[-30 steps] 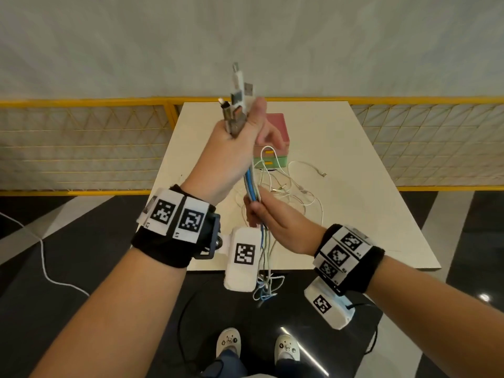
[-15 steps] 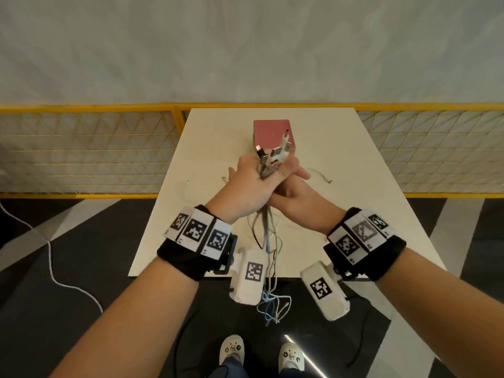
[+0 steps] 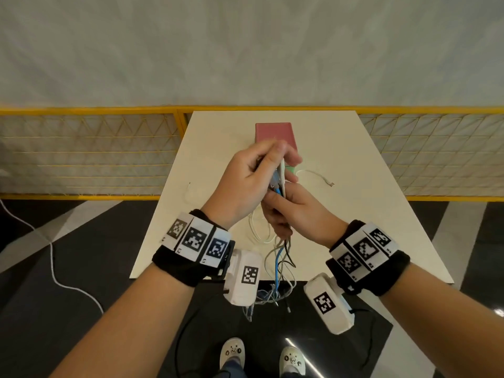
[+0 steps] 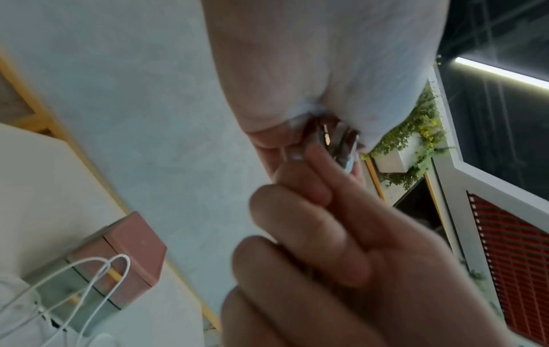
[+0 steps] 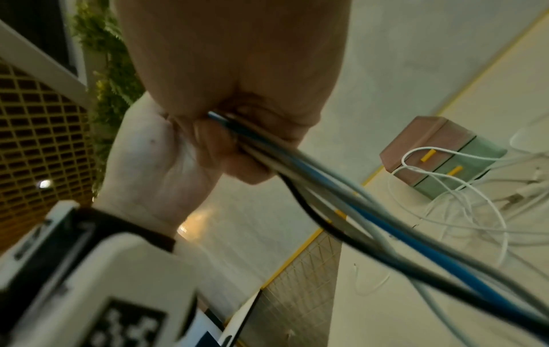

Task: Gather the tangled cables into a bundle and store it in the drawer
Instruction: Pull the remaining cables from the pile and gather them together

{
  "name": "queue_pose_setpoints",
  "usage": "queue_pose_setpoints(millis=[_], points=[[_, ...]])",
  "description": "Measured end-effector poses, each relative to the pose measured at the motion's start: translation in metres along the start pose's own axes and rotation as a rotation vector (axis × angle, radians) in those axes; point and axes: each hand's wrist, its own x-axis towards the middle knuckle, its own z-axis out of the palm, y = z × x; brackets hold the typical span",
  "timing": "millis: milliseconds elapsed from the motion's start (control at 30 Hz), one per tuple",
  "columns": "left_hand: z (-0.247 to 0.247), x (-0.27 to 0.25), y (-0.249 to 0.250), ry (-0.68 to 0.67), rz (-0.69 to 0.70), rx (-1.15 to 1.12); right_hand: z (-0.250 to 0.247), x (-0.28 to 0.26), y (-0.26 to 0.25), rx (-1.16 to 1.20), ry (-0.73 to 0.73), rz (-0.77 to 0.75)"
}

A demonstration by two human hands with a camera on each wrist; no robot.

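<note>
A bundle of cables (image 3: 278, 184), white, grey, blue and black, runs between my two hands above the white table (image 3: 362, 214). My left hand (image 3: 261, 170) grips its upper end, and the plugs are mostly hidden in the fist. Just below, my right hand (image 3: 286, 211) grips the same cables (image 5: 326, 202). Their loose lengths (image 3: 278, 268) hang over the table's front edge. The small drawer box (image 3: 274, 132), with a pink top, green lower part and yellow handles (image 5: 454, 170), stands behind my hands with its drawers shut.
A white cable (image 3: 313, 174) lies on the table right of the box, and white loops (image 4: 98, 270) lie in front of the box. Another thin white cable (image 3: 188, 192) lies near the table's left edge. A yellow mesh fence (image 3: 90, 154) runs behind the table.
My left hand has come down from high above the table to just over the right hand. It has turned over, so the plugs no longer stick up. Both hands keep hold of the cables.
</note>
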Motion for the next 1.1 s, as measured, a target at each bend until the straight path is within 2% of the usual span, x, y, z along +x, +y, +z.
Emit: queue_pose_setpoints(millis=[133, 200, 267, 367, 433, 567, 667, 733, 867, 1000, 1100], points=[[-0.002, 0.0, -0.008, -0.017, 0.025, 0.007, 0.0, -0.001, -0.007, 0.092, 0.025, 0.054], [-0.002, 0.0, -0.01, -0.01, -0.072, -0.131, 0.0, 0.0, -0.01, 0.115, 0.048, 0.054], [0.001, -0.001, -0.014, -0.026, -0.237, -0.249, -0.001, 0.004, -0.013, 0.085, 0.086, 0.029], [0.008, 0.0, -0.008, -0.082, -0.381, -0.141, -0.002, 0.011, -0.014, -0.018, 0.084, -0.006], [0.009, 0.004, -0.003, -0.026, -0.379, -0.013, -0.003, 0.012, -0.015, -0.06, 0.038, -0.026], [0.001, 0.014, -0.005, 0.055, -0.268, 0.072, -0.007, 0.011, -0.009, -0.313, -0.007, -0.143], [-0.007, 0.021, -0.003, 0.184, -0.247, -0.115, -0.006, 0.011, 0.01, -0.344, -0.07, -0.23], [-0.008, 0.022, -0.003, 0.204, -0.237, -0.249, -0.007, 0.014, 0.024, -0.384, -0.09, -0.254], [-0.006, 0.021, -0.004, 0.235, -0.289, -0.314, -0.002, 0.02, 0.055, -0.487, -0.183, -0.204], [-0.014, 0.021, -0.008, 0.284, -0.307, -0.355, -0.003, 0.019, 0.092, -0.582, -0.274, -0.023], [-0.021, 0.022, -0.009, 0.304, -0.304, -0.37, -0.009, 0.013, 0.121, -0.621, -0.248, 0.1]])
